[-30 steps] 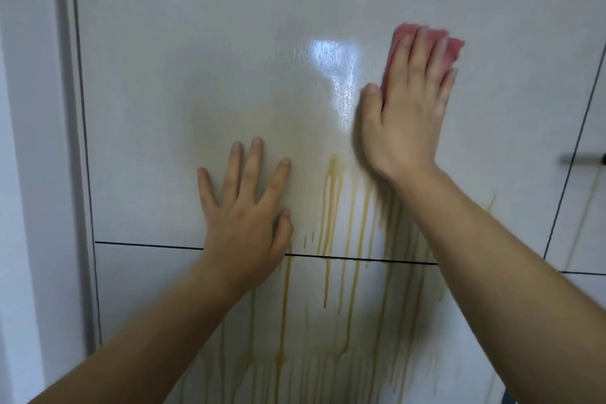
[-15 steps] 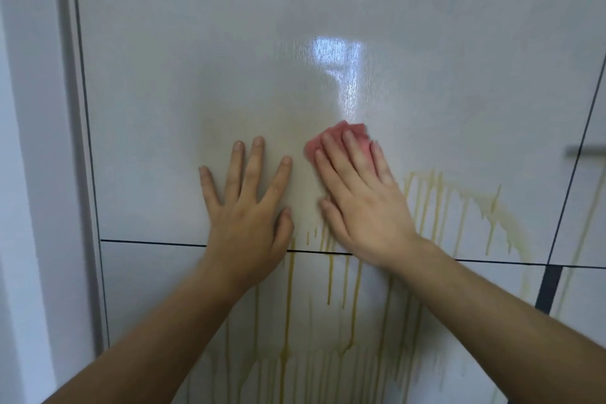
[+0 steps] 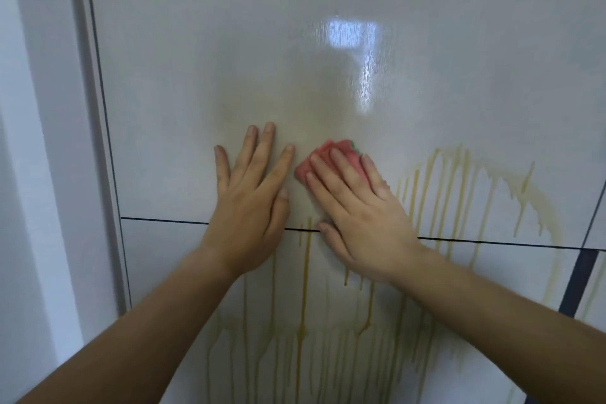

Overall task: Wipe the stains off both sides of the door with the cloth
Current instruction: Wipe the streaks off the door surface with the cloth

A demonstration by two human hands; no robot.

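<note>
Cloth (image 3: 331,157) pinned flat under right hand (image 3: 360,216) fingers (image 3: 344,170), against door (image 3: 229,59)

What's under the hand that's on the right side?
A pink cloth lies under the right hand, flat against the door. Only its top edge peeks past the fingers; the rest, and the door beneath, are covered.
</note>
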